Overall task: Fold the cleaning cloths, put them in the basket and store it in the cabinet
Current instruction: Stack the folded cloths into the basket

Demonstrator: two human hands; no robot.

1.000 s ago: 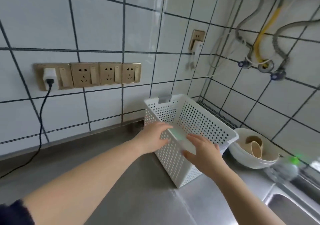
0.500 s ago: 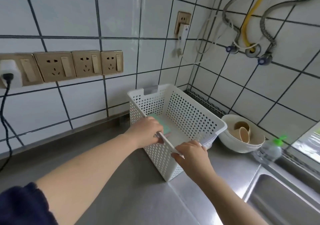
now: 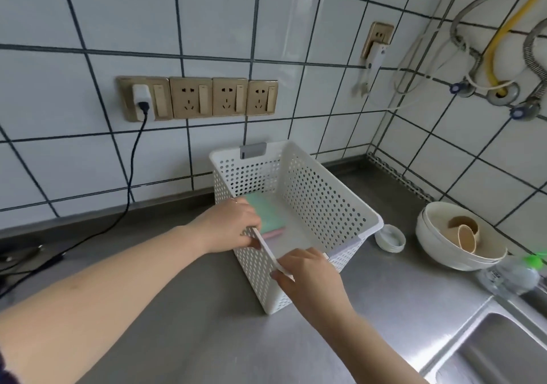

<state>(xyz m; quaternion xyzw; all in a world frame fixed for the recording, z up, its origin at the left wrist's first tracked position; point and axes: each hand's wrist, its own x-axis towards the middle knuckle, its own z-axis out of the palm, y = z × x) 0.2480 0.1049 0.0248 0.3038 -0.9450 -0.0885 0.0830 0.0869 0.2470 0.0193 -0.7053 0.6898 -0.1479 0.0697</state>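
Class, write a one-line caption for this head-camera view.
Both hands grip the white perforated basket's near rim; folded cloths lie inside.

We find the cloths (image 3: 264,216) inside the basket (image 3: 322,194), against its left wall; bowls (image 3: 444,253) right of the basket; sockets (image 3: 207,97) behind it; sink (image 3: 497,351) right-front.

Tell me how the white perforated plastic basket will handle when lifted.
The white perforated plastic basket looks light: thin holed walls, only folded cloths inside. Probably fairly stiff. With both hands on one rim, left hand and right hand, it may tilt.
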